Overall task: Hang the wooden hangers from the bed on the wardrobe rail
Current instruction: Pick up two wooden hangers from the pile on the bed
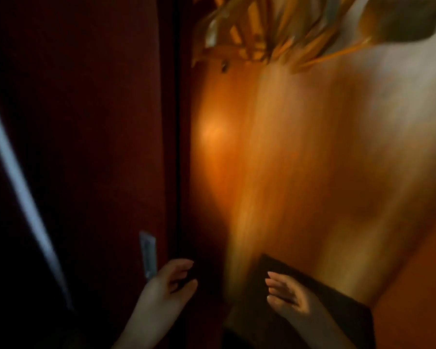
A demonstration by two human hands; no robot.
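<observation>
A dim, motion-blurred view into an open wardrobe is shown, lit in warm orange. At the top of the frame, a cluster of wooden hangers is seen hanging inside the wardrobe, fanned out at different angles; the rail itself cannot be made out through the blur. Behind and below them, the wardrobe's wooden back panel is brightly lit. To the left, a dark reddish wardrobe door is seen, with a small pale metal handle plate set low near its edge. At the bottom, both hands are raised in front of the wardrobe and nothing is held in either. The left hand is loosely open with fingers gently curled, just beside the handle plate at the door's edge. The right hand is open with fingers spread and pointing left, seen in front of a dark box-like object on the wardrobe floor.
</observation>
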